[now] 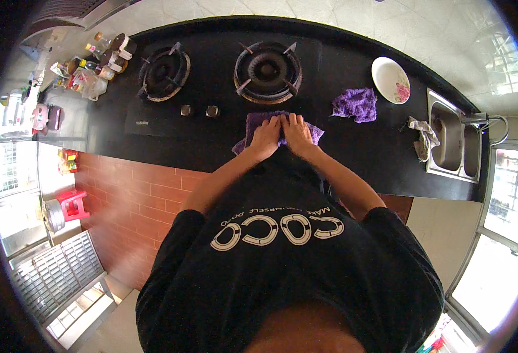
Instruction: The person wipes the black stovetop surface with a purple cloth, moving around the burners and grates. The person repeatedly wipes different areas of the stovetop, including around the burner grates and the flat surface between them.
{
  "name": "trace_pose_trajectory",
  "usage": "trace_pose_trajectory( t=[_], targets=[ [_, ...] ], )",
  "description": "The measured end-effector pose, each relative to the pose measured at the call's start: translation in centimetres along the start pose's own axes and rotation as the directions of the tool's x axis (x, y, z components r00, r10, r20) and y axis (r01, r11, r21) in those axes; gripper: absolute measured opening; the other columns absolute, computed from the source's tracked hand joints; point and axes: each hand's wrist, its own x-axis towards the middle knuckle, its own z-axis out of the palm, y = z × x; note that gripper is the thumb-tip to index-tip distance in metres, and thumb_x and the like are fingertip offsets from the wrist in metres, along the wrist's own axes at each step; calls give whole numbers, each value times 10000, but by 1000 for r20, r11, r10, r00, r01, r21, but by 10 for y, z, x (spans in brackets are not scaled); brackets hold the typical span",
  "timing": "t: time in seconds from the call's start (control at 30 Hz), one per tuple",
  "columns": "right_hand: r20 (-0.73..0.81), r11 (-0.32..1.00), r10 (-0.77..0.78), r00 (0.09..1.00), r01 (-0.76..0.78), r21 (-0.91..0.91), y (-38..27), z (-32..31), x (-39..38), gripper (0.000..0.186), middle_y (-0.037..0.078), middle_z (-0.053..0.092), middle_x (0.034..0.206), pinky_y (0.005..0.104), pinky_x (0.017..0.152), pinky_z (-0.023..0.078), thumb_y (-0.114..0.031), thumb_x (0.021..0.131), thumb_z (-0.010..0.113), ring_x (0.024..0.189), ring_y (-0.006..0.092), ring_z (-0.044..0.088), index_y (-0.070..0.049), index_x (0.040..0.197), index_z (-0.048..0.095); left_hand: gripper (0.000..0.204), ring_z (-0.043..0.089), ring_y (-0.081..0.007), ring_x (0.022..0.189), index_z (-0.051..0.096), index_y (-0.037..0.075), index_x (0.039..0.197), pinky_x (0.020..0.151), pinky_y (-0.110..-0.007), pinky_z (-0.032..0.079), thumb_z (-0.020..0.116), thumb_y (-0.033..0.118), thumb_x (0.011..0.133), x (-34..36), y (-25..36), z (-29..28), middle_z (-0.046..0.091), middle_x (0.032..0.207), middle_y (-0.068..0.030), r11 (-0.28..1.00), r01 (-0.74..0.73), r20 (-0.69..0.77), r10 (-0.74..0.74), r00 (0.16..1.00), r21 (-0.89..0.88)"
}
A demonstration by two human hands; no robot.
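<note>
Hands (266,137) (298,133) press flat on purple cloth (259,120) beside burner (267,72).

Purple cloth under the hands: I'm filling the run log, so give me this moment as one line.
left hand flat on purple cloth | right hand flat on it | cloth on black counter, before right burner

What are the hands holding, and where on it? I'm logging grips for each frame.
Both the left hand and right hand press flat on the purple cloth, on its middle; neither clearly grips it.
</note>
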Motion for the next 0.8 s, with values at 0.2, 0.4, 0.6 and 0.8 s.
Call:
trace_pose_trajectory(
  t=[0.2, 0.4, 0.6, 0.8],
  targets=[
    [-38, 1000, -14, 999, 14, -10, 12, 3, 27, 505, 180, 499, 1100, 412, 878, 465, -65, 804, 549, 1037, 340, 501, -21, 1304, 492, 428, 574, -328, 972, 506, -12, 1234, 761, -394, 547, 565, 81, 820, 26, -11, 0, 508, 1106, -151, 997, 51, -30, -50, 998, 57],
    [-33, 994, -100, 994, 101, 37, -16, 7, 0, 653, 188, 463, 1138, 445, 937, 413, -48, 770, 558, 1084, 354, 470, -68, 1409, 428, 543, 553, -323, 1006, 453, -4, 1330, 855, -412, 487, 625, 165, 843, -30, -37, -17, 507, 1122, -142, 983, 119, -25, -117, 993, 139],
    [21, 993, -104, 994, 105, -61, -41, 15, 8, 605, 187, 454, 1146, 444, 923, 427, -60, 793, 534, 1095, 358, 464, -46, 1391, 440, 568, 546, -319, 998, 417, 52, 1386, 836, -422, 490, 593, 127, 851, -42, -43, -21, 494, 1156, -136, 971, 173, -3, -174, 985, 165],
    [-90, 991, -79, 993, 69, -111, -48, 22, 53, 490, 165, 485, 1135, 409, 910, 447, -110, 855, 512, 1069, 333, 490, -45, 1340, 481, 586, 533, -298, 1019, 417, 86, 1402, 788, -444, 470, 557, 118, 834, -15, -62, -26, 493, 1167, -96, 955, 241, -139, -219, 966, 172]
  ],
)
